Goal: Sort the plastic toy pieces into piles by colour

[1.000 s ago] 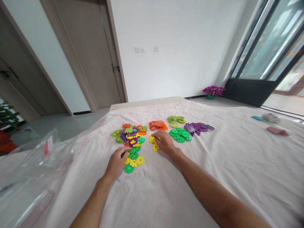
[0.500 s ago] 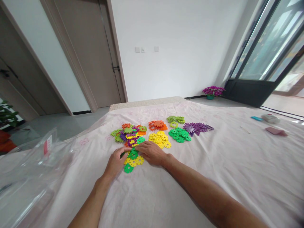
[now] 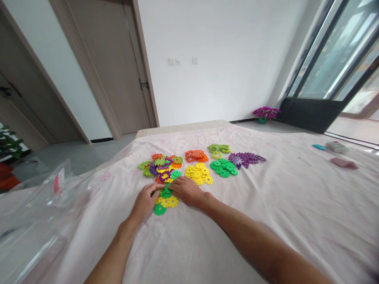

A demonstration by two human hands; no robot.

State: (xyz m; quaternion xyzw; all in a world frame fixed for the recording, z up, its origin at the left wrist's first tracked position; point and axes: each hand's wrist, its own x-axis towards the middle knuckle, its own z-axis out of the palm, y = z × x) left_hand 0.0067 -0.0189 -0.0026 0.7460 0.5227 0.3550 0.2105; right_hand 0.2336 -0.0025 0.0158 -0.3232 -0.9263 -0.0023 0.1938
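Observation:
Both hands meet at a mixed pile of flat plastic interlocking discs (image 3: 160, 162) in orange, green, yellow and purple. My left hand (image 3: 145, 200) curls in from the left, thumb below the fingers; a bit of green shows in the gap of its grip. From the other side, my right hand (image 3: 187, 191) reaches in with fingers bent together, tips hidden against the pieces. Green discs (image 3: 166, 192) lie between the hands. Just below them are yellow discs (image 3: 172, 202) and a single green disc (image 3: 160, 209).
Single-colour piles lie beyond my right hand: yellow (image 3: 197, 173), orange (image 3: 196, 156), light green (image 3: 219, 148), green (image 3: 224, 168) and purple (image 3: 247, 159). A clear plastic bag (image 3: 44, 205) is at the left. A pink cloth (image 3: 344, 163) lies far right on the bedsheet (image 3: 281, 205).
The yellow discs under my hands have shifted slightly left and overlap a little more. Both hands stay almost in place at the pile.

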